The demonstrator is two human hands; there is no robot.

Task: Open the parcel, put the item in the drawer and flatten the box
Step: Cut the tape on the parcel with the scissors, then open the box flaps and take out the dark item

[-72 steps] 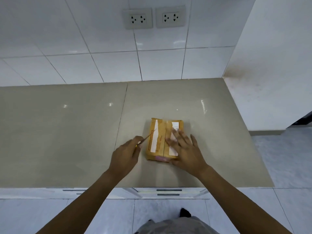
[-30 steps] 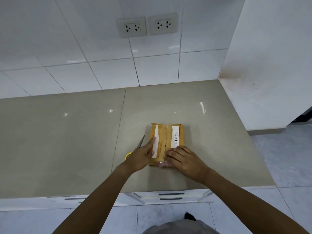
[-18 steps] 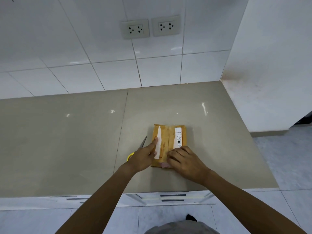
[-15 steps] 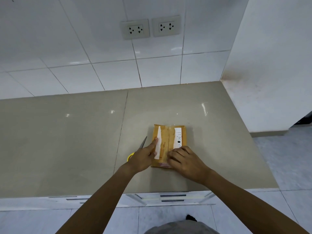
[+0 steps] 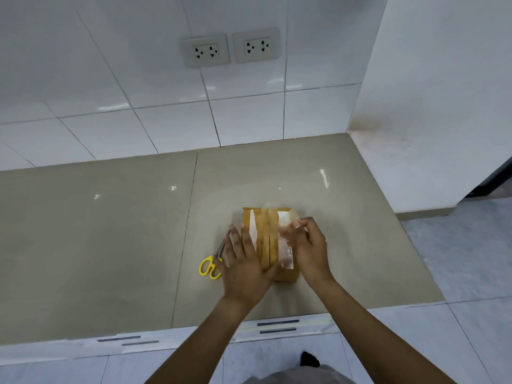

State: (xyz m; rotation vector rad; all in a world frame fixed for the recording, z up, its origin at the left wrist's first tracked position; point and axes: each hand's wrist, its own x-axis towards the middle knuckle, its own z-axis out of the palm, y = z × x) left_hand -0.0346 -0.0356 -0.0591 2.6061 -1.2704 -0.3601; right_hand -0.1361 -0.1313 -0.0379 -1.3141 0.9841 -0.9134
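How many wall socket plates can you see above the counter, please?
2. The left socket plate and the right socket plate sit side by side on the tiled wall, behind the counter. None appears hidden.

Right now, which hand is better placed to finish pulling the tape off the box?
The right hand: its fingers already pinch the clear tape strip lifted off the brown cardboard box. The left hand lies flat on the box, steadying it, beside the yellow-handled scissors.
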